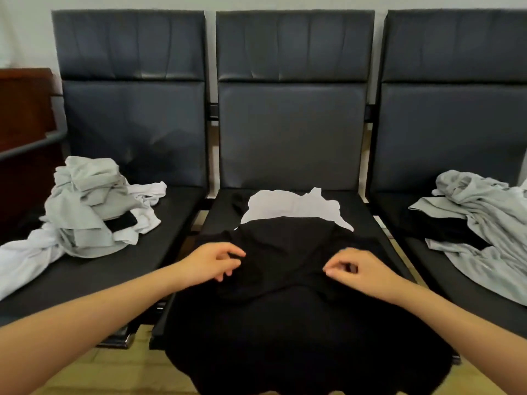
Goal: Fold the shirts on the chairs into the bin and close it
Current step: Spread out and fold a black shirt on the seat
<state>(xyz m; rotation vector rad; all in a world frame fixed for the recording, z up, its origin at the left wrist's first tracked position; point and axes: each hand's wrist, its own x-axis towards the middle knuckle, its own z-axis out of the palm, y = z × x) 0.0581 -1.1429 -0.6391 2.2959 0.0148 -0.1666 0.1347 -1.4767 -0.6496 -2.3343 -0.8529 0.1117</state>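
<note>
A black shirt (288,280) lies spread over the middle chair seat (368,220) and hangs over its front edge. A white shirt (288,208) lies flat under it toward the backrest. My left hand (212,262) is on the shirt's left part, with thumb and forefinger pinching the black cloth. My right hand (358,270) is on the right part, its curled fingers pinching the cloth too. No bin is in view.
A heap of grey and white shirts (91,209) sits on the left chair seat, with one white piece trailing off to the left. Grey shirts over a black one (484,223) lie on the right chair. A brown cabinet (25,109) stands at far left.
</note>
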